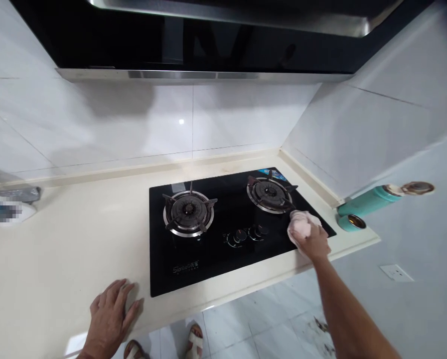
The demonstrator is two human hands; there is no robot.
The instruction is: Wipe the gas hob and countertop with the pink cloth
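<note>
My right hand [315, 243] is closed on a pale pink cloth [301, 227], pressed against the front right part of a black glass gas stove [208, 264]. The cloth lies just in front of the right burner [271, 193] and touches or nearly touches its pan support. The left burner [188, 212] and two control knobs [240, 236] are to the left of that hand. On the cream countertop [77, 244], left of the stove's front corner, my left hand [111, 314] rests with its fingers spread and nothing in them.
A teal thermos [371, 200] with its lid open and a teal cup [350, 223] stand at the counter's right end. Overhead hangs a black range hood [208, 50]. A partly blurred white package [6, 209] lies at the far left. A socket [395, 272] is on the right wall.
</note>
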